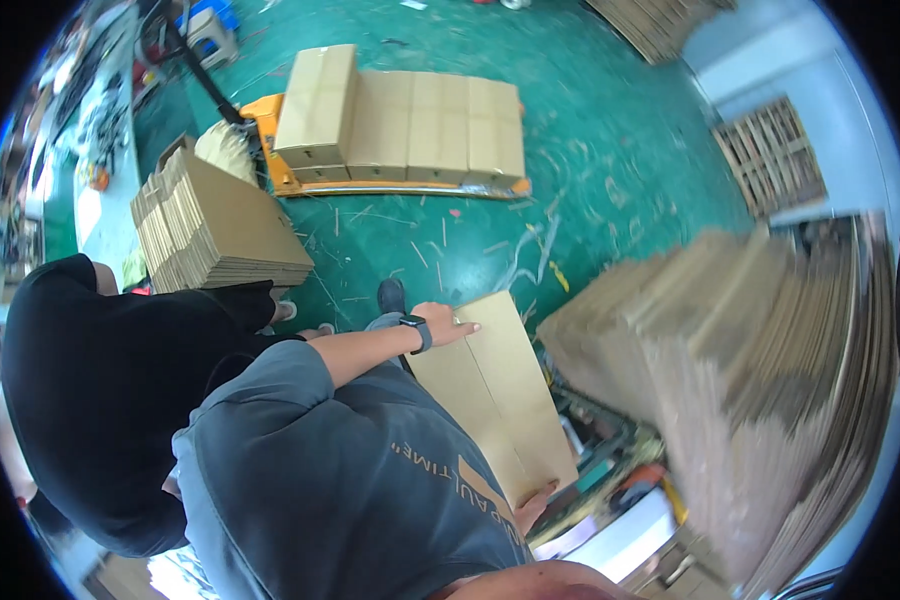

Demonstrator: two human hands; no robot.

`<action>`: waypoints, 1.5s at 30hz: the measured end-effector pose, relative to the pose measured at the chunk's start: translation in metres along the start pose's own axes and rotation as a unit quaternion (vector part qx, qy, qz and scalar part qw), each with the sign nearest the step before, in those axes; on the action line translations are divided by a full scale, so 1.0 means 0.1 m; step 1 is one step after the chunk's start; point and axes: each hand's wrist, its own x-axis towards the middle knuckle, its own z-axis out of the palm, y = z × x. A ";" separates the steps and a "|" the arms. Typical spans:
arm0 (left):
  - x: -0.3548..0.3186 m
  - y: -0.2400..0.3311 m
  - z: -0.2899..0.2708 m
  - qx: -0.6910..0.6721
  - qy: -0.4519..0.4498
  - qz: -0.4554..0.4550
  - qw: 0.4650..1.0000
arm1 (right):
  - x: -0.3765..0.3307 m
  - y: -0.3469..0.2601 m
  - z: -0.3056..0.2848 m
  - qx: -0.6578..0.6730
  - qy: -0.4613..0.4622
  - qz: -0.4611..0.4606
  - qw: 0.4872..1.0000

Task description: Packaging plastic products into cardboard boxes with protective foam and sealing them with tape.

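A brown cardboard box (490,385) is in front of my body, its flaps meeting along a centre seam. Across its far end, my left hand (442,325), with a dark watch on the wrist, grips the edge, thumb lying over the top. My right hand (536,506) clasps the near end, fingers partly hidden by the box and my shirt. Both hands are closed on this one box. Its underside is out of sight.
Several cardboard boxes (435,125) sit on an orange pallet truck (268,125) ahead. Folded cartons (220,215) are stacked at left, beside a person in black (120,400). Tall flattened cardboard stacks (730,350) fill the right. A wooden pallet (770,155) leans against the wall. Scraps litter the green floor (610,130).
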 end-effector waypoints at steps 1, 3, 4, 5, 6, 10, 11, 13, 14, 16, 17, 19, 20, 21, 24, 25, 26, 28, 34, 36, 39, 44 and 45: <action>0.14 -0.13 -0.29 -0.019 0.008 -0.024 0.999 | 0.09 -0.38 0.42 -0.053 0.036 0.005 0.998; 0.37 -0.56 -0.79 -0.070 0.092 -0.033 0.993 | 0.99 -0.80 1.12 -0.116 -0.027 -0.090 0.989; 0.42 -0.82 -1.03 -0.089 0.111 -0.083 0.986 | 1.07 -1.14 1.70 -0.191 -0.021 -0.079 0.978; 0.49 -1.09 -1.22 -0.119 0.129 -0.116 0.978 | 1.17 -1.47 2.40 -0.266 -0.013 -0.070 0.961; 0.56 -1.31 -1.41 -0.148 0.142 -0.137 0.969 | 1.23 -1.80 2.99 -0.293 -0.049 -0.129 0.946; 0.85 -2.10 -1.70 -0.275 0.210 -0.241 0.907 | 1.27 -3.06 5.56 -0.431 -0.106 -0.255 0.859; 0.97 -2.23 -1.72 -0.306 0.231 -0.255 0.887 | 1.39 -3.34 6.22 -0.472 -0.119 -0.262 0.834; 1.17 -2.57 -1.65 -0.358 0.245 -0.312 0.845 | 1.21 -3.58 7.67 -0.474 -0.229 -0.412 0.743; 1.32 -2.64 -1.57 -0.389 0.281 -0.317 0.818 | 1.19 -3.75 8.39 -0.542 -0.221 -0.396 0.707; 1.76 -2.76 -1.49 -0.455 0.307 -0.321 0.772 | 1.17 -3.95 9.81 -0.608 -0.224 -0.438 0.624; 2.00 -2.85 -1.38 -0.487 0.329 -0.337 0.735 | 1.02 -3.89 10.50 -0.638 -0.220 -0.442 0.591; 2.56 -2.96 -1.31 -0.554 0.359 -0.370 0.654 | 0.66 -3.74 11.82 -0.679 -0.231 -0.467 0.517; 2.82 -3.02 -1.28 -0.609 0.366 -0.375 0.596 | 0.44 -3.58 12.43 -0.690 -0.251 -0.484 0.475; 3.12 -3.08 -1.30 -0.661 0.369 -0.369 0.539 | 0.31 -3.50 13.03 -0.696 -0.269 -0.501 0.439; 4.18 -3.09 -1.73 -0.763 0.370 -0.323 0.420 | 0.20 -3.35 14.58 -0.712 -0.270 -0.539 0.358; 4.44 -3.34 -1.73 -0.789 0.405 -0.257 0.383 | -0.04 -3.11 15.06 -0.694 -0.292 -0.546 0.366; 4.68 -3.57 -1.79 -0.799 0.396 -0.235 0.386 | -0.15 -2.83 15.38 -0.682 -0.309 -0.547 0.373; 4.98 -4.11 -1.90 -0.829 0.348 -0.255 0.356 | -0.25 -2.01 15.55 -0.657 -0.269 -0.596 0.375; 6.08 -4.77 -2.42 -0.819 0.322 -0.377 0.289 | 1.03 -0.66 14.77 -0.581 -0.368 -0.163 0.708; 6.16 -4.61 -2.23 -0.815 0.365 -0.342 0.291 | 1.14 -0.54 14.66 -0.570 -0.388 -0.107 0.716; 6.22 -4.71 -2.21 -0.763 0.475 -0.312 0.309 | 1.08 -0.43 14.85 -0.459 -0.500 -0.155 0.718; 6.40 -4.59 -2.49 -0.795 0.441 -0.296 0.293 | 1.22 -0.73 14.98 -0.469 -0.550 -0.175 0.668; 6.36 -4.72 -2.51 -0.793 0.469 -0.262 0.286 | 1.06 -0.72 15.05 -0.476 -0.564 -0.160 0.655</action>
